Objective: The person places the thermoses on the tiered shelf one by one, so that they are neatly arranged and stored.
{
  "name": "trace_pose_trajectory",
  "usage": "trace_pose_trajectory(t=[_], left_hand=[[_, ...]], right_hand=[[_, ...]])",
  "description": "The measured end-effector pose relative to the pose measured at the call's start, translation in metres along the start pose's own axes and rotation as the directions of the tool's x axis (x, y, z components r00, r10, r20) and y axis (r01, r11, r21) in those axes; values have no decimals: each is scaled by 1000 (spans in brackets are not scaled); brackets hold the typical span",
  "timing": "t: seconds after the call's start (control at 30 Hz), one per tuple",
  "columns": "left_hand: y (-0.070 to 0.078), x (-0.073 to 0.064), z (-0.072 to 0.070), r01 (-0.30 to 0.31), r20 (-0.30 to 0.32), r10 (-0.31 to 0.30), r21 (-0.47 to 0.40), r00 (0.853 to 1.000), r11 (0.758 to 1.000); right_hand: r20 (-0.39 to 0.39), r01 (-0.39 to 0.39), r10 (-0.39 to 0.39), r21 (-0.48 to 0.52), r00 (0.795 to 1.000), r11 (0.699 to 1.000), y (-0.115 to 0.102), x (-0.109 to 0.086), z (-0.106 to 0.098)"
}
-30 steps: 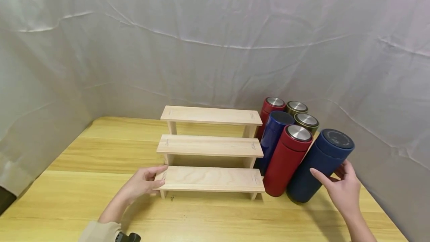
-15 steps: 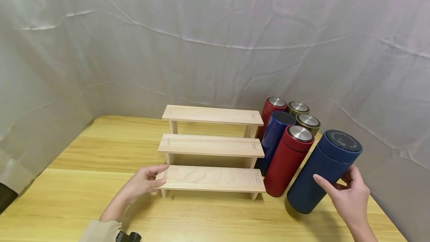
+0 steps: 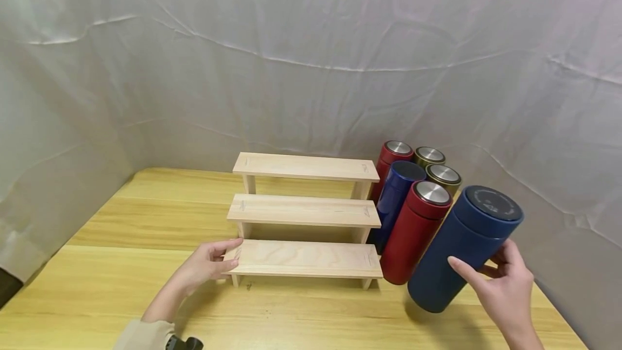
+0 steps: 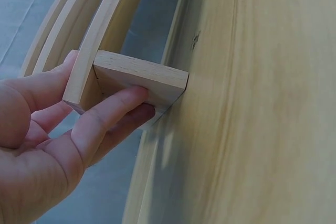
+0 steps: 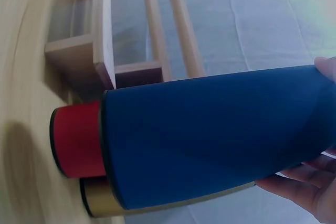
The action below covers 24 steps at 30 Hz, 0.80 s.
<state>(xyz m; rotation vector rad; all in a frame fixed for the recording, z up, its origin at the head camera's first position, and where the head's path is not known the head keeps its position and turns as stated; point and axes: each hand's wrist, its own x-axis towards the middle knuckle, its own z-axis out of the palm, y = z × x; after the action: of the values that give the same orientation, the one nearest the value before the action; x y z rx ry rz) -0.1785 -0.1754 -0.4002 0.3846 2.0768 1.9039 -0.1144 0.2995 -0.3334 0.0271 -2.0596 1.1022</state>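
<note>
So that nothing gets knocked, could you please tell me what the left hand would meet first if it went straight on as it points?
The wooden stand: the left hand grips the left end of its lowest step, so it would probably push against that at once.

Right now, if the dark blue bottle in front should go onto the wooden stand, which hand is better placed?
Probably the right hand: it grips the dark blue bottle, held above the table. The left hand, farther from the bottle, holds the left end of the wooden stand.

rack (image 3: 303, 210) on table (image 3: 291, 317); 6 bottles (image 3: 417, 236) right of rack
</note>
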Motion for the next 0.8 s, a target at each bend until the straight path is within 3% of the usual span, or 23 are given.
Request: trace_pose_trajectory(t=[0.23, 0.53, 0.8], left_hand=[[1, -1, 0, -6, 6, 5, 12, 1000, 1000], [2, -2, 1, -14, 6, 14, 13, 1000, 1000], [2, -2, 1, -22, 9, 22, 6, 1000, 1000]], right_hand=[[5, 1, -1, 8, 1000, 1000, -35, 0, 6], [20, 126, -128, 91, 992, 988, -42, 1, 16], [47, 233, -244, 174, 969, 957, -50, 4, 26]])
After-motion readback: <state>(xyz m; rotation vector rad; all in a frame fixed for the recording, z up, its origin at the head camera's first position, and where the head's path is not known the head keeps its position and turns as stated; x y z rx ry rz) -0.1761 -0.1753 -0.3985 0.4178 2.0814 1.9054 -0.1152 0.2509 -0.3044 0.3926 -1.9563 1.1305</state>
